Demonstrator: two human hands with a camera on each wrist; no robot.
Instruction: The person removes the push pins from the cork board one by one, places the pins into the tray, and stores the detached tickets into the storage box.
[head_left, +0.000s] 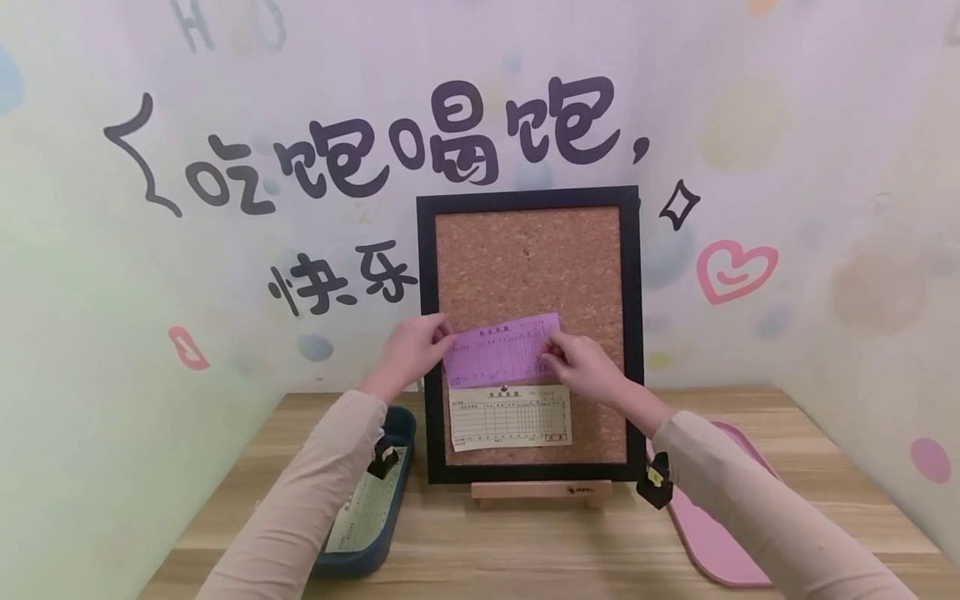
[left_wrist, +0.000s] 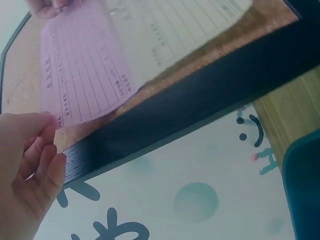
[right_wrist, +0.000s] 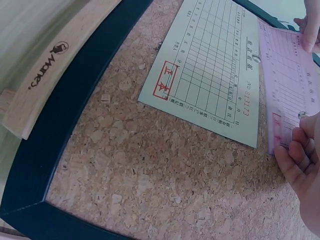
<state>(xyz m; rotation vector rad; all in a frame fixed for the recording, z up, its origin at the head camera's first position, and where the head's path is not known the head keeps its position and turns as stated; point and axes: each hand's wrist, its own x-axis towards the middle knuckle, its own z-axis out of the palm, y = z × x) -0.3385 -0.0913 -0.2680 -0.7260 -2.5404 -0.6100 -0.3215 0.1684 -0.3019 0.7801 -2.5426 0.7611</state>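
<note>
Head: two hands (head_left: 412, 348) (head_left: 588, 367) hold one purple slip (head_left: 498, 352).

Desk-like nook between printed walls (head_left: 840, 142), home or office unclear.
Black Chinese lettering (head_left: 457, 137) at eleven o'clock and a pink heart (head_left: 733, 276) at three; the wood-grain tabletop (head_left: 465, 558) at six and ruled forms (head_left: 510, 422) on the cork board (head_left: 528, 258) look office-like.

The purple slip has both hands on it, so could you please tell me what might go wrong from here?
The purple slip tilts, right end higher, so it might be fixed crooked. Its lower edge lies close to the pin on the cream slip and could catch. Firm pressure might tip the corkboard on its wooden stand.
</note>
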